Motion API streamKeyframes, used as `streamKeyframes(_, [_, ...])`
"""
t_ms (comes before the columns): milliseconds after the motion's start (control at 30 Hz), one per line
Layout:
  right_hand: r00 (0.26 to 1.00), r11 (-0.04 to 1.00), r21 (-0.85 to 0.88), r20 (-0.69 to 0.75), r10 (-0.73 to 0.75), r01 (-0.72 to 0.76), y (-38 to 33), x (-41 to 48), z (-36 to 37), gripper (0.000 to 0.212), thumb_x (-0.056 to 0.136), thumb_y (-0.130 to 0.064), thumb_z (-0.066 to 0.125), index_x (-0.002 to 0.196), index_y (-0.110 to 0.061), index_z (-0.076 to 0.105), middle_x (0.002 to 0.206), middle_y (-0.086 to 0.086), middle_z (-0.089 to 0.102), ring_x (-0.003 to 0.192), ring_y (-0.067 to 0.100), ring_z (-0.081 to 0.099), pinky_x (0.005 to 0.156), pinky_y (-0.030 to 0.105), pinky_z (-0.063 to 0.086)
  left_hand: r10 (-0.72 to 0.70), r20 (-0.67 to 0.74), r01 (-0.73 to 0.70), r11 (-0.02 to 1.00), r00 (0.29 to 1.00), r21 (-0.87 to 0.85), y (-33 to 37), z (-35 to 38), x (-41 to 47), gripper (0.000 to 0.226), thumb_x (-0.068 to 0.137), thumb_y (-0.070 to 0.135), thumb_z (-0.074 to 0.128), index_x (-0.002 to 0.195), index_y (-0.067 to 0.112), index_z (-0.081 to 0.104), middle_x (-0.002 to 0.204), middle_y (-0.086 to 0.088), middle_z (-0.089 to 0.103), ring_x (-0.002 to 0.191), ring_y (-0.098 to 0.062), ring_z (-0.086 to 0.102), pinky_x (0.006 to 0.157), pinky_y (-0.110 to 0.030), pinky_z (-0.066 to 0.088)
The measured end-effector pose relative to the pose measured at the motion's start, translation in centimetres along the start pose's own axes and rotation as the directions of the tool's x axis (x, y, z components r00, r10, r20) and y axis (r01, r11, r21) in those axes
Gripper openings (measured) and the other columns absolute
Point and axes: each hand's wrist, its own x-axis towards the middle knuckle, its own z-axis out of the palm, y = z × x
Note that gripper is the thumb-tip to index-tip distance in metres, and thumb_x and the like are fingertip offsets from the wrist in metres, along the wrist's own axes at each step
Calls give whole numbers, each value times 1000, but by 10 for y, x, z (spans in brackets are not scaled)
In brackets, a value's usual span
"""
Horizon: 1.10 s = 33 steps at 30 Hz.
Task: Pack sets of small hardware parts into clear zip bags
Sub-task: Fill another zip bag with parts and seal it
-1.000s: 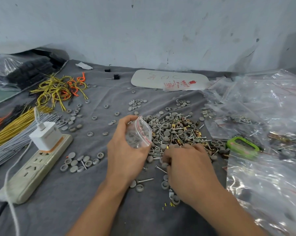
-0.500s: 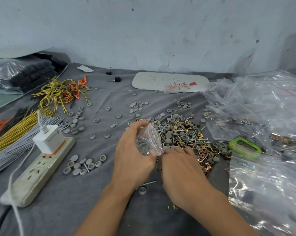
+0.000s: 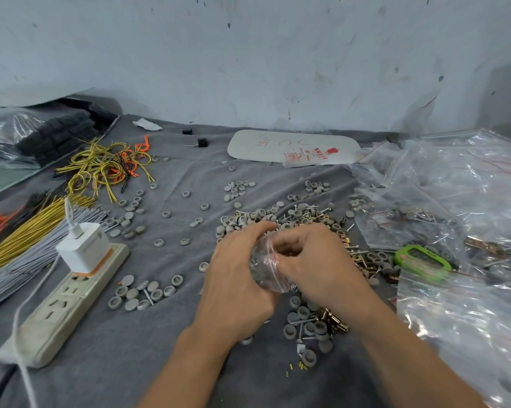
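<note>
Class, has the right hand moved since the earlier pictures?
Yes. Against the green device, the right hand has moved farther up and slightly left, to the zip bag.

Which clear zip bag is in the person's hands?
The small red-striped bag at centre: left hand grips it, right hand pinches its mouth; the other bags lie heaped at right.

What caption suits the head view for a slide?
Left hand holds a clear zip bag, right hand at its mouth, over scattered hardware.
</note>
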Motion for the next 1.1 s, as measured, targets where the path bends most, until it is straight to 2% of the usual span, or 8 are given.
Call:
streamKeyframes(133, [992, 998, -20, 116, -59, 62, -3, 4, 7, 26, 89, -2, 63, 90, -20, 82, 82, -6, 79, 78, 13, 75, 76, 34, 60, -41, -32, 39, 998, 999, -52, 2, -3, -2, 81, 61, 22, 80, 134, 44, 52, 123, 27, 60, 119, 1, 57, 102, -22, 45])
streamKeyframes(300, [970, 941, 338, -227, 90, -9, 2, -5, -2, 34, 86, 4, 65, 80, -24, 82, 76, -2, 79, 55, -1, 65, 53, 10, 48, -114, -121, 99, 987, 986, -124, 5, -8, 0, 64, 75, 37, 79, 130, 52, 49, 117, 24, 63, 106, -4, 65, 93, -28, 53])
streamKeyframes(367, [967, 985, 173, -248, 66, -23, 7, -13, -6, 34, 85, -1, 68, 79, -32, 81, 72, -9, 77, 59, 0, 68, 56, 11, 50, -157, -148, 132, 977, 977, -167, 6, -9, 0, 63, 75, 39, 76, 130, 53, 48, 116, 26, 62, 105, -5, 66, 91, -28, 53])
streamKeyframes(500, [993, 957, -289, 121, 12, 24, 5, -29, 6, 21, 78, -23, 74, 87, -41, 79, 75, -24, 73, 72, -5, 67, 65, 5, 46, -203, -202, 145, 953, 958, -268, 4, -11, 1, 58, 77, 38, 70, 128, 53, 48, 113, 25, 64, 106, 0, 63, 85, -22, 46])
streamKeyframes(767, [956, 799, -556, 282, -81, 231, 1, -34, 29, 19, 85, -20, 64, 93, -33, 77, 97, -8, 73, 101, 17, 57, 98, 34, 41, -215, -183, 159, 947, 959, -279, 3, -10, 1, 59, 76, 39, 69, 129, 55, 47, 113, 26, 64, 108, 2, 62, 83, -18, 43])
streamKeyframes(967, [981, 818, -567, -192, -22, -93, 7, -26, -4, 10, 95, -26, 60, 90, -32, 65, 83, -14, 69, 82, 11, 62, 73, 31, 47, -182, -163, 149, 969, 970, -194, 2, -8, 2, 60, 74, 31, 70, 129, 48, 51, 121, 21, 64, 114, 1, 61, 93, -17, 46])
streamKeyframes(1033, [961, 892, -445, -272, -53, -77, 10, -20, -11, 12, 94, -23, 64, 86, -31, 68, 77, -17, 67, 76, 5, 61, 70, 29, 49, -136, -131, 119, 984, 982, -130, 3, -5, 1, 61, 76, 28, 74, 129, 46, 52, 122, 25, 61, 115, 5, 57, 94, -10, 43])
streamKeyframes(1100, [960, 951, -309, -259, -102, 18, 6, -18, -13, 14, 88, -17, 71, 83, -30, 72, 75, -20, 69, 79, 0, 63, 68, 12, 45, -73, -77, 69, 996, 994, -54, 3, -2, 0, 65, 75, 21, 79, 132, 42, 54, 124, 27, 59, 120, 6, 54, 100, -14, 42])
